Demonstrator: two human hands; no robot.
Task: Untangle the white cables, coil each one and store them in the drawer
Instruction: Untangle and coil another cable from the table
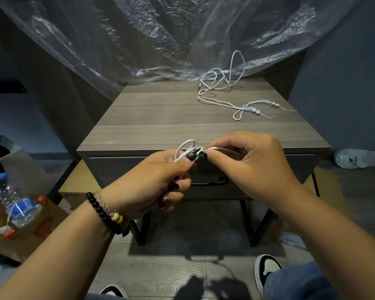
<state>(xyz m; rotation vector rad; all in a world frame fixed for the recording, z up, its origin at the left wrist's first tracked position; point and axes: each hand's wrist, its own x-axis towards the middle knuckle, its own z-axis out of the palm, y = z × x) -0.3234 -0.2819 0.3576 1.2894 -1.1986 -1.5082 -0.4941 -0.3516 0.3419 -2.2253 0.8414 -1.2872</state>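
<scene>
Landmark: the bench (152,118), a wood-grain nightstand, is taken as reference for every place below.
Held cable: a white cable (187,149) is gathered into small loops just in front of the bench's front edge, above the drawer (268,169).
Left hand: the left hand (158,180) is curled round the bundle, its fingers (173,187) clenched on the loops.
Right hand: the right hand (247,163) is pinching a straight run of the same cable beside the loops; its fingers are grasping, not released.
Step judged: the coil appears to be under way, with the free end being wound or tucked.
Remaining cables: a loose tangle (221,83) lies at the bench's far right corner, and a thinner cord with small round beads (253,109) lies just in front of it.
Drawer: it is seen closed, its dark handle (210,182) partly hidden behind the hands.
Risk, coil: the loops could spring open if the left grip is eased before the end is secured.
Risk, drawer: a hand must be freed for the handle, so the coil could be dropped or loosened.
Risk, tangle: the plastic sheet (139,40) behind the bench could be snagged when the far cables are pulled.
</scene>
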